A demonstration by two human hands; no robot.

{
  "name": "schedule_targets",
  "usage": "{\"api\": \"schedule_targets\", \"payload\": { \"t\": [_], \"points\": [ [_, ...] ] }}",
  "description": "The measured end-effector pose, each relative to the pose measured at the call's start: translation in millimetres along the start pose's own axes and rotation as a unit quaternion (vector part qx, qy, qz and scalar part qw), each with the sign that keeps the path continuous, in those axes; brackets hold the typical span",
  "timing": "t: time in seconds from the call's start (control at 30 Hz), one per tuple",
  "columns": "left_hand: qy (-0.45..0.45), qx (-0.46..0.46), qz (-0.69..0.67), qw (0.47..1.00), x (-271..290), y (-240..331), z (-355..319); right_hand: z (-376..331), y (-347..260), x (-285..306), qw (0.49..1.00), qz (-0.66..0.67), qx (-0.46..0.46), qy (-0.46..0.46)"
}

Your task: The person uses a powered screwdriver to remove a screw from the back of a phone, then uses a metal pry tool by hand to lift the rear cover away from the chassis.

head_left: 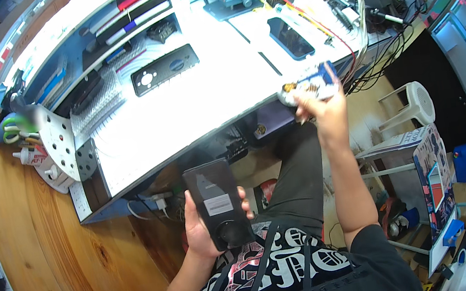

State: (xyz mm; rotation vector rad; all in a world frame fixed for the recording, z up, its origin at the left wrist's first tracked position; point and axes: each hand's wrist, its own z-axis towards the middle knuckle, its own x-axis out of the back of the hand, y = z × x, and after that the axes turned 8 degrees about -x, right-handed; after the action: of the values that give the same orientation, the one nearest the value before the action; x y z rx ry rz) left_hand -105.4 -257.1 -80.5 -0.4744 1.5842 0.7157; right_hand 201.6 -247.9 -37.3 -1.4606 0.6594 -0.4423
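Note:
Above my lap, my left hand (198,226) is wrapped round a black smartphone (212,187). Its back faces up, with a pale label (219,205) in the middle and a round camera module at the end nearest me. My right hand (323,110), by the table's right front edge, pinches a soft-looking white thing with blue and brown print (309,82); whether it is a packet or a cloth I cannot tell. Beyond that hand lies another phone (291,37), dark screen up with a blue edge. A black phone case (165,69) with camera cutouts rests on the white tabletop.
Shelves with boxed items (126,23) line the table's back left. Scissors with green handles (11,128) stand by a perforated white holder (57,134) at the left. Cables (386,28) and tools crowd the back right. A white plastic stool (414,102) is on the floor to the right.

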Motion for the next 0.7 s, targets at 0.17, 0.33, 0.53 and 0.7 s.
{"api": "schedule_targets", "payload": {
  "t": [0.17,0.33,0.53,0.7],
  "points": [
    [-0.011,-0.042,0.024,0.999,-7,9,3,106,-24,49,0.994,-0.105,0.025,0.003],
    [0.002,-0.076,0.048,0.996,-22,19,29,120,-27,46,0.899,-0.305,0.192,0.247],
    [0.004,-0.374,0.304,0.876,-53,53,122,24,-66,-105,0.929,-0.133,0.207,-0.277],
    [-0.083,-0.542,0.511,0.662,-32,65,177,25,-87,-160,0.885,-0.12,0.243,-0.378]
  ]
}}
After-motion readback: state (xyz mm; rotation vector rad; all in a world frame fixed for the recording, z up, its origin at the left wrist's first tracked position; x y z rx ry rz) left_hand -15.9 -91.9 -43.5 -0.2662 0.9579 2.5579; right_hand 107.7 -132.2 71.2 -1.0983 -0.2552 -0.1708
